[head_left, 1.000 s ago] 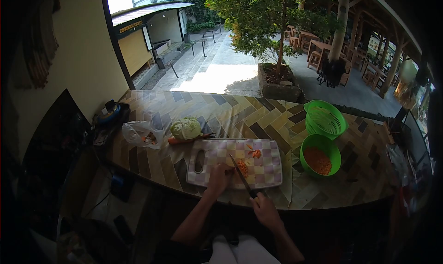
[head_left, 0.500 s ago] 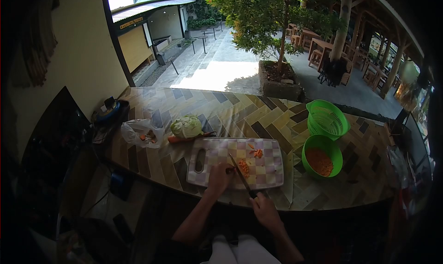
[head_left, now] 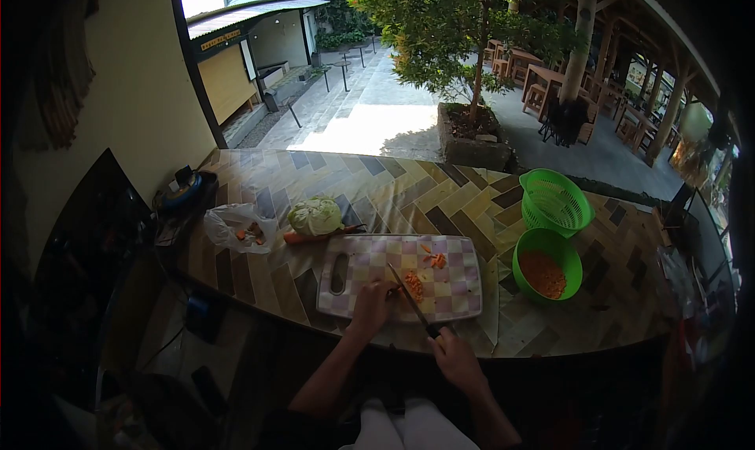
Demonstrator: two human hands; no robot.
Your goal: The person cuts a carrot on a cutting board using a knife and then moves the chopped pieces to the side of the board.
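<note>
My right hand (head_left: 456,360) grips the dark handle of a knife (head_left: 410,299), its blade slanting up and left over the cutting board (head_left: 370,253). My left hand (head_left: 370,307) is on the board left of the blade, its curled fingers closed on a piece of carrot, mostly hidden by them. Diced carrot (head_left: 414,286) lies in a small heap just right of the blade. Farther back on the board are some longer carrot strips (head_left: 436,258). Behind the board's left end sit a cabbage (head_left: 315,216) and a whole carrot (head_left: 302,237).
A green bowl (head_left: 577,274) of chopped orange bits stands right of the board, with a green colander (head_left: 555,201) behind it. At left lies a clear plastic bag (head_left: 224,228) with scraps. The table (head_left: 393,187) has a herringbone pattern; a wall (head_left: 134,80) rises on the left.
The knife and both hands stay nearly in place over the board, with only a slight shift of the blade. The whole view has drifted a little left.
</note>
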